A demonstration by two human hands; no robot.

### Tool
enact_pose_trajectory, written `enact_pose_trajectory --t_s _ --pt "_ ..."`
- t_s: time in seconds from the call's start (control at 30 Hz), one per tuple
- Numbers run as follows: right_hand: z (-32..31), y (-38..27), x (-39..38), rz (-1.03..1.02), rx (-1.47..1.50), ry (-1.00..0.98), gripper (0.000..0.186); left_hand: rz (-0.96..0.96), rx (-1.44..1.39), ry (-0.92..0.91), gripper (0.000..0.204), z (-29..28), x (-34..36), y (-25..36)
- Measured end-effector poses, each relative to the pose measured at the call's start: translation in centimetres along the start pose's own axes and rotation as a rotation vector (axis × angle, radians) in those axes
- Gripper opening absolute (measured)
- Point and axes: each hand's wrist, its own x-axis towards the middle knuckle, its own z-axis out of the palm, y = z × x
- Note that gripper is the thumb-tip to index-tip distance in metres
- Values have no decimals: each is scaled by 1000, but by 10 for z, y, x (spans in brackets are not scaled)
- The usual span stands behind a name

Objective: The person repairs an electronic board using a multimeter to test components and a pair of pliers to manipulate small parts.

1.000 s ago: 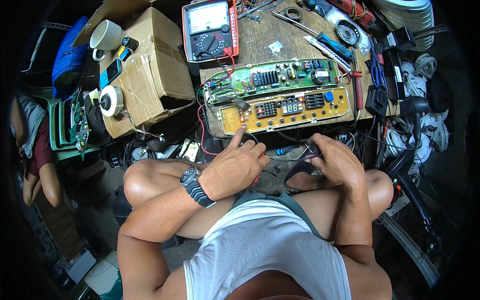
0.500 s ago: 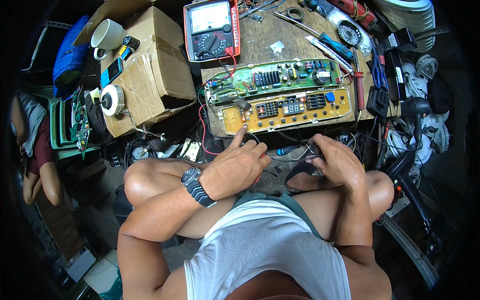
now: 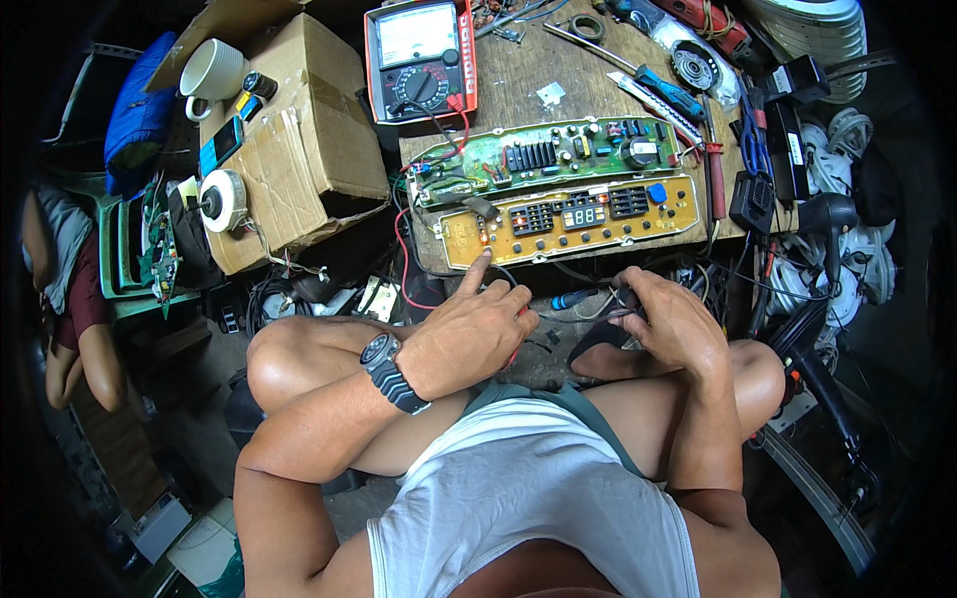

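On the worn wooden bench lie a yellow control board (image 3: 568,235) with a lit display and, behind it, a green circuit board (image 3: 543,157). My left hand (image 3: 462,333) has its index finger extended to the yellow board's near left edge, beside glowing red lights, while the other fingers curl round a red-handled item, mostly hidden. My right hand (image 3: 665,327) is closed on a dark cable below the board. An analog multimeter (image 3: 419,70) in a red casing stands at the back, with leads running down toward the boards.
A cardboard box (image 3: 339,149) holds a cup and small parts at left. Screwdrivers (image 3: 673,96), blue pliers (image 3: 750,140) and a soldering iron (image 3: 714,174) lie along the bench's right. Cables and clutter lie below. Another person (image 3: 80,299) is at far left.
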Motion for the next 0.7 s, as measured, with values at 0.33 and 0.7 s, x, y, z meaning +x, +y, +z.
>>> enact_pose_trajectory --t_s 0.33,0.7 --pt "-1 -1 -1 8 -5 1 49 2 1 -2 23 -2 0 0" --pt "-3 -1 -1 8 8 26 55 7 1 6 23 -1 0 0"
